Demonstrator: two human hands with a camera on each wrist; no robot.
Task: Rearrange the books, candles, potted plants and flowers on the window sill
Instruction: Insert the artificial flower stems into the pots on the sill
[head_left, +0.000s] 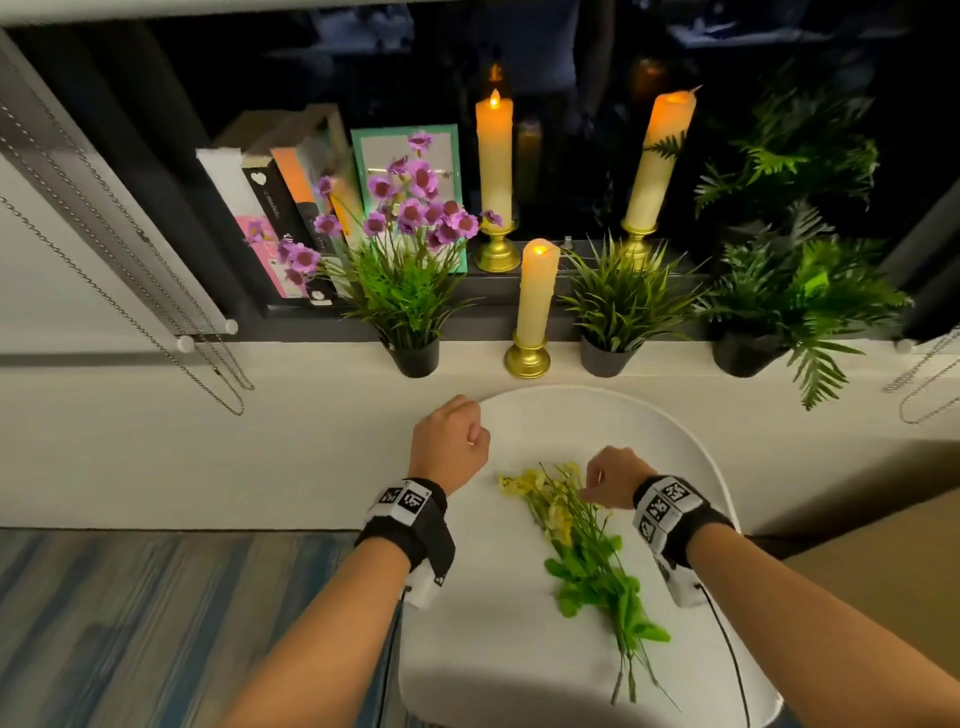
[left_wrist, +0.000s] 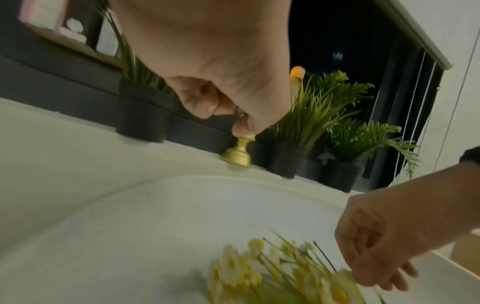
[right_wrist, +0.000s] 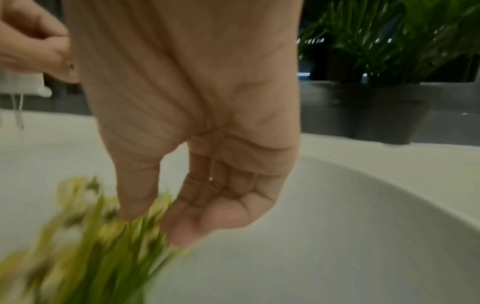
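Observation:
A bunch of yellow flowers (head_left: 563, 519) (left_wrist: 272, 273) (right_wrist: 85, 236) lies on a white chair seat (head_left: 498, 649) below the window sill (head_left: 285, 379). My right hand (head_left: 605, 480) (right_wrist: 153, 218) hangs over the blossoms with relaxed fingers, and its thumb and fingertips touch them. Nothing is in my left hand (head_left: 457, 436) (left_wrist: 221, 107), which hovers curled over the chair's far left edge. On the sill stand a purple flower pot (head_left: 410, 270), a short candle (head_left: 537, 291), a grass pot (head_left: 618, 306) and a fern (head_left: 779, 296). Behind them are books (head_left: 270, 218) and two tall candles (head_left: 494, 156) (head_left: 660, 156).
Blind chains (head_left: 156, 322) hang at the left and more chains (head_left: 930, 379) at the right edge. A teal-framed card (head_left: 371, 156) leans behind the purple flowers. Striped carpet (head_left: 156, 623) lies left of the chair. The wrist views are blurred.

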